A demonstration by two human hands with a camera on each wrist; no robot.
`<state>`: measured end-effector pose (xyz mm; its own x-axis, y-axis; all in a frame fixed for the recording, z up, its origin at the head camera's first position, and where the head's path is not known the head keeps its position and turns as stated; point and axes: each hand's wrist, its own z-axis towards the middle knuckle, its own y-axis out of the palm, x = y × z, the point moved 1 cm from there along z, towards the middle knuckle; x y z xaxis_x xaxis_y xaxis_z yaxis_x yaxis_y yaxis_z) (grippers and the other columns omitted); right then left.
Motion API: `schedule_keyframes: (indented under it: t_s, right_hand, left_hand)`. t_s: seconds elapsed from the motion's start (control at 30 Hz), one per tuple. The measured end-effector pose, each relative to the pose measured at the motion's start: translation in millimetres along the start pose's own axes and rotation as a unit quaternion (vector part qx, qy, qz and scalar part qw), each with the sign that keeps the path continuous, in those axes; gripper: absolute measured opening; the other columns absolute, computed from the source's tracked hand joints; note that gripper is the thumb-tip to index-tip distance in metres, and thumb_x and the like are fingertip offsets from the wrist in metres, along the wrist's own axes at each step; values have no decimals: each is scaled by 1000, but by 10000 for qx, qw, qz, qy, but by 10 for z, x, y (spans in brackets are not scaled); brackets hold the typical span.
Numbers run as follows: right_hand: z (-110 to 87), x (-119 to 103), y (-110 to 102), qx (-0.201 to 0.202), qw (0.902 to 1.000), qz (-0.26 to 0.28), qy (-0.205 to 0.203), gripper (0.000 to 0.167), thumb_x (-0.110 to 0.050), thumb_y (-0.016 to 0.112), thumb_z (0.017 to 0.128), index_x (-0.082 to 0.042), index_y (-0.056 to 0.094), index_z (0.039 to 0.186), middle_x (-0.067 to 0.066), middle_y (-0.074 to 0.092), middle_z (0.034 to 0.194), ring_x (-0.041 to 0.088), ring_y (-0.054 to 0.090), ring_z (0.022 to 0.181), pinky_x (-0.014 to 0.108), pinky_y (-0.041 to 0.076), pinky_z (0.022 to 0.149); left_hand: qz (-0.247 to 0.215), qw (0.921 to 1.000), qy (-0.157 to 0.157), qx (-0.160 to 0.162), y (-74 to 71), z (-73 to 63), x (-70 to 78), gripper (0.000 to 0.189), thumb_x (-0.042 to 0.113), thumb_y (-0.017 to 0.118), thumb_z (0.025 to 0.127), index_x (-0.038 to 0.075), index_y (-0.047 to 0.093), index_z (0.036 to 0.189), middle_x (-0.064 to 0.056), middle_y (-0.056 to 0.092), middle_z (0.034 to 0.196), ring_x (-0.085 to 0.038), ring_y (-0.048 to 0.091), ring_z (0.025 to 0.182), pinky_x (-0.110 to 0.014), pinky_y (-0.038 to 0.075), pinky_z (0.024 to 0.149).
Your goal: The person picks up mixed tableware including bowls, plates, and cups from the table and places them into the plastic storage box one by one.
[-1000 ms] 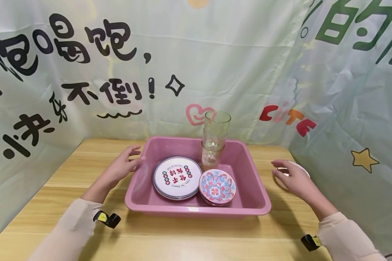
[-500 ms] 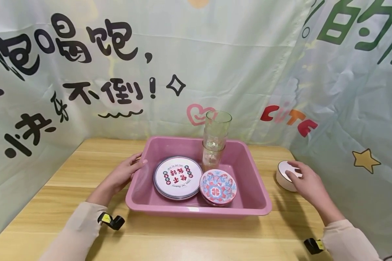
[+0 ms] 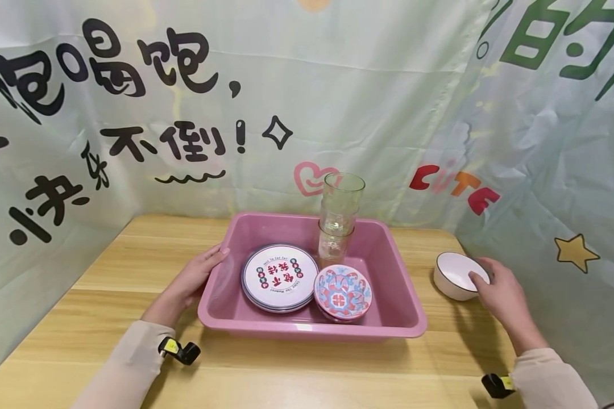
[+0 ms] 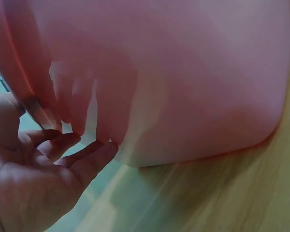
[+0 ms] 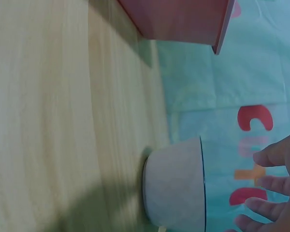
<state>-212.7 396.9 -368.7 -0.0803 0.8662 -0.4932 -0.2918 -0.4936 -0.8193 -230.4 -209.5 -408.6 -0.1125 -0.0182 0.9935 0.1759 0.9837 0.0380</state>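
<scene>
A pink plastic tub [image 3: 389,272] sits mid-table. My left hand [image 3: 196,278] is at its left side, thumb over the rim and fingertips against the outer wall, as the left wrist view shows [image 4: 43,179]. Inside the tub lie stacked white plates [image 3: 280,277] with red lettering, stacked patterned bowls [image 3: 343,292] and nested greenish glasses [image 3: 337,216]. To the right of the tub, a white bowl [image 3: 452,284] with a dark rim stands upright on the table. My right hand [image 3: 503,295] is over its right edge; in the right wrist view the loosely bent fingers [image 5: 268,210] hover above the bowl's rim.
The wooden table [image 3: 307,375] extends in front of the tub and to both sides. A printed fabric curtain [image 3: 266,102] closes off the back and sides, close behind the tub and the white bowl.
My right hand has moved rightward across the white bowl to its right edge, uncovering the bowl. My left hand has shifted slightly and its thumb has come down over the tub's rim.
</scene>
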Motion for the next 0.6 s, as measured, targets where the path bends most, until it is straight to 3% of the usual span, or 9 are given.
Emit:
schedule_keyframes:
  t_s: [0.37,0.6]
  right_hand:
    - [17,215,-12,-437,9954,76,848,66,-31,47,101,19,27,140,45,30,138,61,29,123,70,28,97]
    - [55,303,8,-1062,9827,388,1465,83,-41,40,102,20,4,144,48,18,141,62,20,129,69,25,103]
  left_hand:
    - [-410,9991,56,18,28,9,-54,65,44,53,100,14,31,154,-30,45,139,-34,60,112,-44,53,91]
    - [-445,9990,30,93,46,-7,-47,66,44,55,99,13,33,153,-29,47,138,-34,60,112,-44,52,91]
